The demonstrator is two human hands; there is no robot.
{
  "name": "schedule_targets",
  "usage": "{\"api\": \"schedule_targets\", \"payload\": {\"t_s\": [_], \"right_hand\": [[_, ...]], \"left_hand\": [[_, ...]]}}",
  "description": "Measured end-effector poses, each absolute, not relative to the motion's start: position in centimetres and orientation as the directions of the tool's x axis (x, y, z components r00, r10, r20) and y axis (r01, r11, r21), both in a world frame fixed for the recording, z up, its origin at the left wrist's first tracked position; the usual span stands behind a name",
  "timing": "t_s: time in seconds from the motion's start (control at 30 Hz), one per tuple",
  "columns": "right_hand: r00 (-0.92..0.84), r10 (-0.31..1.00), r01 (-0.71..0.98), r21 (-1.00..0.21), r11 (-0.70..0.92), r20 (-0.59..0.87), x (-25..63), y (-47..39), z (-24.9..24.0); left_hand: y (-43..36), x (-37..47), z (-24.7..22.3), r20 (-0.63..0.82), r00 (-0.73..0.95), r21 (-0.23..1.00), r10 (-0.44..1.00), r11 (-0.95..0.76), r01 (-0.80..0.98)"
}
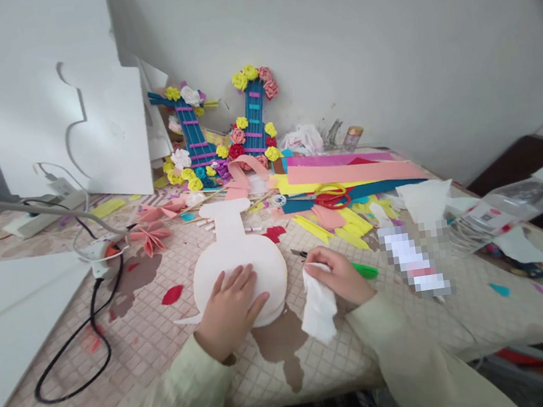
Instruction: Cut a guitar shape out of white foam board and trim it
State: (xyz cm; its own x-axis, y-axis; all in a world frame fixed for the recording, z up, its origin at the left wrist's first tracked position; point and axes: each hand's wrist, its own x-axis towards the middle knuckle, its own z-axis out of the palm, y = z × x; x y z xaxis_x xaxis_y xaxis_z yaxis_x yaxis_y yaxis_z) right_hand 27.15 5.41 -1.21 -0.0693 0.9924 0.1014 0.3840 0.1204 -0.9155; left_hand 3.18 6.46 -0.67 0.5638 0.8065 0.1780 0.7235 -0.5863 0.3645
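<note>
Here, your left hand (230,307) lying flat, fingers spread, pressing the near cutout (238,265), your right hand (342,278) pinching a tissue (319,304) and green pen (364,270) just right.

The left hand (230,307) covers the lower part of the pale cutout (237,262), the right hand (342,276) and its tissue (319,304) hide most of a green pen (366,270), a pixelated patch (414,261) blurs something on the counter (171,352), and the white board (9,314) runs off the left edge.
</note>
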Motion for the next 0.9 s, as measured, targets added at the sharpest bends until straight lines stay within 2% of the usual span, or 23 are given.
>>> {"api": "schedule_targets", "payload": {"t_s": [0.13,0.23,0.33,0.4,0.47,0.57,0.73,0.9], "right_hand": [[0.024,0.972,0.454,-0.869,0.198,0.234,28.4,8.4,-1.8],[0.032,0.959,0.498,-0.836,0.228,0.281,28.8,9.1,-1.2],[-0.1,0.948,0.575,-0.76,0.302,0.301,28.1,8.6,-0.1],[-0.241,0.919,0.646,-0.655,0.392,0.311,27.1,8.1,0.3],[-0.312,0.897,0.695,-0.569,0.439,0.312,26.2,7.9,0.2],[-0.304,0.898,0.712,-0.55,0.436,0.318,25.3,7.9,-0.8],[-0.419,0.864,0.691,-0.52,0.503,0.278,24.8,8.2,-1.9],[-0.324,0.913,0.718,-0.565,0.408,0.247,24.5,8.4,-1.2]], "left_hand": [[5.7,2.4,0.5,0.153,0.571,0.348,0.806,-0.585,0.732],[5.2,1.5,1.4,0.115,0.579,0.341,0.807,-0.579,0.74],[5.2,0.8,1.3,0.115,0.593,0.345,0.797,-0.592,0.728],[5.3,0.5,0.9,0.119,0.607,0.342,0.786,-0.606,0.718],[5.5,0.4,0.5,0.102,0.623,0.336,0.776,-0.616,0.712],[5.7,0.4,0.3,0.076,0.641,0.324,0.764,-0.627,0.708],[6.5,0.8,0.6,0.083,0.629,0.339,0.773,-0.615,0.711],[7.3,1.3,0.5,0.107,0.631,0.443,0.768,-0.605,0.662]]}}
